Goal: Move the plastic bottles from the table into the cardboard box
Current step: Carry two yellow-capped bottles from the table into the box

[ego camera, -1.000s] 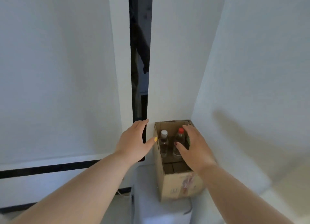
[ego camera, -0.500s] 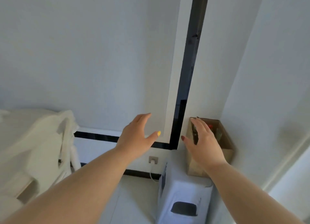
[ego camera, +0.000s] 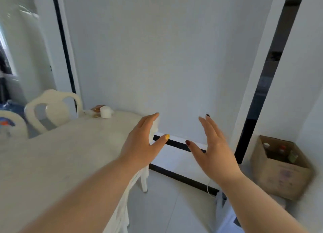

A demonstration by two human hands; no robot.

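The cardboard box [ego camera: 279,177] stands at the right, open at the top, on a white unit. Inside it I see plastic bottles: one with a white cap [ego camera: 266,145], one with a red cap [ego camera: 282,148] and a greenish one [ego camera: 293,156]. My left hand [ego camera: 141,142] hovers over the right end of the white table [ego camera: 61,163], fingers apart, holding nothing. My right hand [ego camera: 212,145] is raised in front of the wall, left of the box, open and empty. On the table's far edge stand a white container [ego camera: 105,112] and a brownish item [ego camera: 96,109]; blur hides what they are.
Two cream chairs [ego camera: 52,108] stand behind the table at the left. A white wall with a black strip [ego camera: 181,144] runs ahead. A white unit [ego camera: 225,213] with a cable stands below the box. Tiled floor lies between table and unit.
The view has swung left, from the box to the table. My right hand has left the box, where it was at the bottles, and both hands now hang open between box and table.
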